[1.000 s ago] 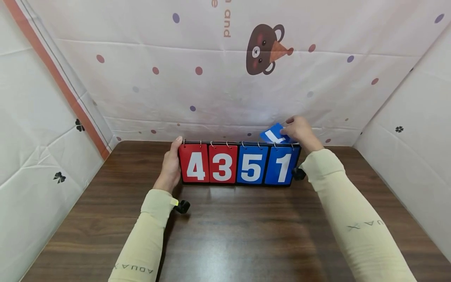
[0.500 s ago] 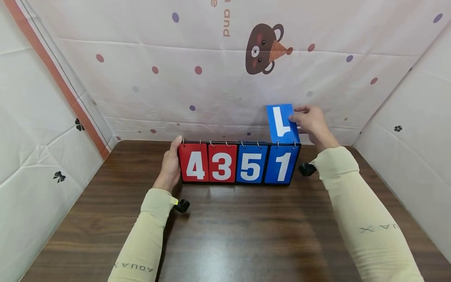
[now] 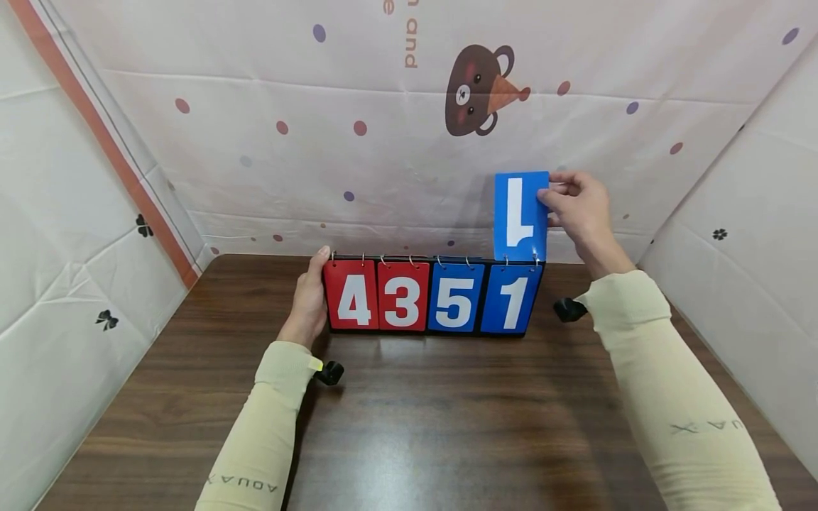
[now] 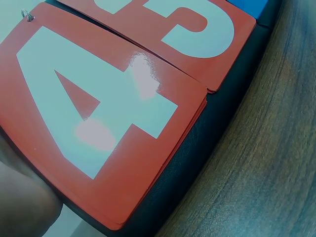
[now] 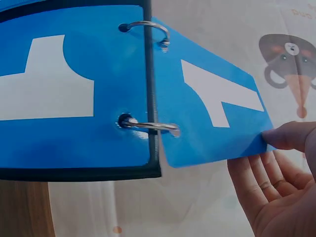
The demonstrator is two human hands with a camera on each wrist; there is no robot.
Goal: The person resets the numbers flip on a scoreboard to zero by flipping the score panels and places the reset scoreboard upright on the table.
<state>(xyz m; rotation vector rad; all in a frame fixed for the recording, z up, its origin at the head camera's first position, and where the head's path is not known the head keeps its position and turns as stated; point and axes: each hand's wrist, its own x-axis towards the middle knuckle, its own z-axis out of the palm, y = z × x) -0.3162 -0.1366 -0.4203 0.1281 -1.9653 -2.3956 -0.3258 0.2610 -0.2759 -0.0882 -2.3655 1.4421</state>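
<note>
A black flip scoreboard [image 3: 429, 332] stands on the table showing red cards 4 and 3, then blue cards 5 and 1. My left hand [image 3: 309, 301] grips its left end, thumb at the top corner; in the left wrist view the red 4 card [image 4: 113, 108] fills most of the picture. Above the rightmost column, a blue number card [image 3: 520, 216] stands raised on its rings, its 1 upside down. My right hand [image 3: 578, 209] pinches that card's right edge between thumb and fingers. Two metal rings [image 5: 148, 126] join the card to the board in the right wrist view.
The brown wooden table [image 3: 396, 426] extends in front of the scoreboard. Close behind it rises a pale cloth backdrop [image 3: 255, 163] with dots and a printed bear [image 3: 473, 91]. White cloth walls close off both sides.
My right hand has moved up and to the right, swinging the blue card from a low tilt behind the top edge to nearly upright. My left hand stays in place.
</note>
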